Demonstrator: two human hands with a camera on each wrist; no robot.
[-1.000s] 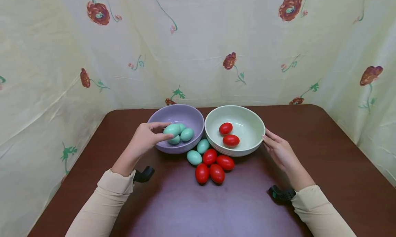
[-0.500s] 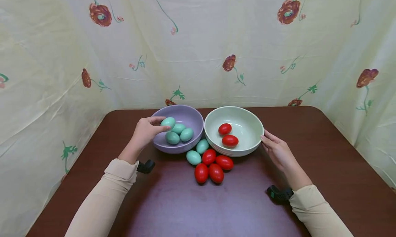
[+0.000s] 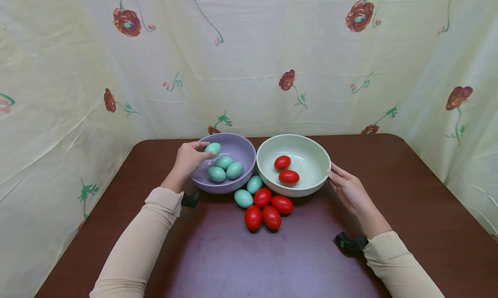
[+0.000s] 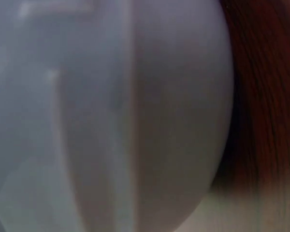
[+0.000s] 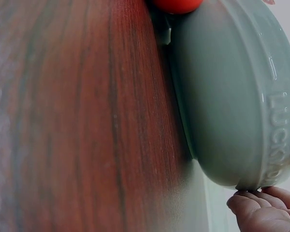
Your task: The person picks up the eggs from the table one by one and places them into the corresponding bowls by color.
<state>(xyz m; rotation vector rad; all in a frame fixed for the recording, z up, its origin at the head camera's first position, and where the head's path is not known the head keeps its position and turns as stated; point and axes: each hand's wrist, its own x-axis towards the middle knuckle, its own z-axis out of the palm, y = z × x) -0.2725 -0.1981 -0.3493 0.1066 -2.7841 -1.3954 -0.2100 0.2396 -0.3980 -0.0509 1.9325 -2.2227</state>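
Pinched a green egg (image 3: 212, 149) in the left hand (image 3: 189, 159) above the purple bowl (image 3: 243, 153), near the desk's (image 3: 284, 263) far edge; rested the right hand (image 3: 350, 192), fairly straight-fingered, against the pale bowl (image 3: 309, 164). Seemed partway through placing or removing; next called, likely, for clearing the three eggs (image 3: 224, 162) below.

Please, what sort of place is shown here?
Probably a makeshift recording corner: cream flowered fabric hangs behind a dark brown wood-grained table, and two small black wrist devices are worn.
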